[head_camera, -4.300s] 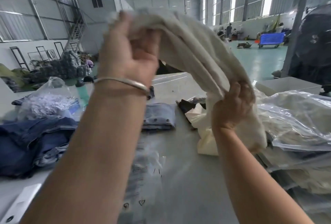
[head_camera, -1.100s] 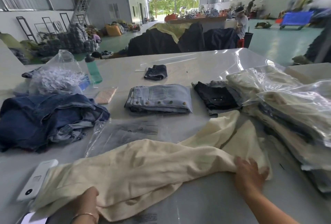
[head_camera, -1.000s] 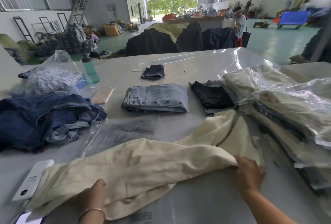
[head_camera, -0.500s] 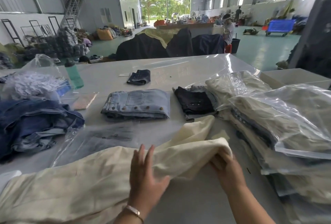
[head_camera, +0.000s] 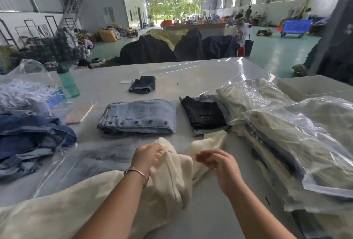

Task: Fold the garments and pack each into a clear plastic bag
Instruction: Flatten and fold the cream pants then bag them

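A cream garment (head_camera: pixel 82 206) lies across the near part of the white table (head_camera: pixel 202 72), its right end bunched up. My left hand (head_camera: pixel 147 157) grips a raised fold of that bunched end. My right hand (head_camera: pixel 215 160) hovers just to the right with fingers curled, pinching something small; whether it touches the cloth I cannot tell. A flat clear plastic bag (head_camera: pixel 91 162) with printed marks lies under and behind the garment. Folded light-blue jeans (head_camera: pixel 139 118) and a folded black garment (head_camera: pixel 204 113) sit farther back.
A stack of bagged garments (head_camera: pixel 298 143) fills the right side. Loose dark denim (head_camera: pixel 32 139) is heaped at left, behind it a bag of tags (head_camera: pixel 24 91) and a green bottle (head_camera: pixel 68 84). A small dark denim piece (head_camera: pixel 142 84) lies mid-table.
The garment went from held up in the air to spread on the table. In the last half second my left hand left off pressing it flat and gathered its right end; my right hand let go.
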The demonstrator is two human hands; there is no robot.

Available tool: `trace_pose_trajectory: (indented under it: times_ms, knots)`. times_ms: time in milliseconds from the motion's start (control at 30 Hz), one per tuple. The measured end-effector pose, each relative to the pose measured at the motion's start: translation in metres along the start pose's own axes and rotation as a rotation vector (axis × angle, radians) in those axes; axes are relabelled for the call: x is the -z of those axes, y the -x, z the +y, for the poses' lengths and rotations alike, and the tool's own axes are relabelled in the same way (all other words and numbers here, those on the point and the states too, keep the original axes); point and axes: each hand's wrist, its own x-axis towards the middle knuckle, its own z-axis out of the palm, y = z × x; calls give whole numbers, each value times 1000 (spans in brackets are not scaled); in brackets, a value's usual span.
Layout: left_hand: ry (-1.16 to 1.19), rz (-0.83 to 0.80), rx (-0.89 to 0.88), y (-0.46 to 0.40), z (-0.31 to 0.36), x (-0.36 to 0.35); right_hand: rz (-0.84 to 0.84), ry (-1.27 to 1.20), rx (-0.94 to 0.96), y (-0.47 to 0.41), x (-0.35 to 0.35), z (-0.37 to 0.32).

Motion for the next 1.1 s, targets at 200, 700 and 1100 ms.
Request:
trace_pose_trajectory:
  times_ms: [200,700,1100]
  knots:
    - [392,-79,-44,-54,32,47,522,62,-367,-67,22,73]
    - [-248,122,-712,14,80,51,440,492,8,19,11,4]
    - [-610,83,-1057,160,85,-25,64,-667,-71,211,59,10]
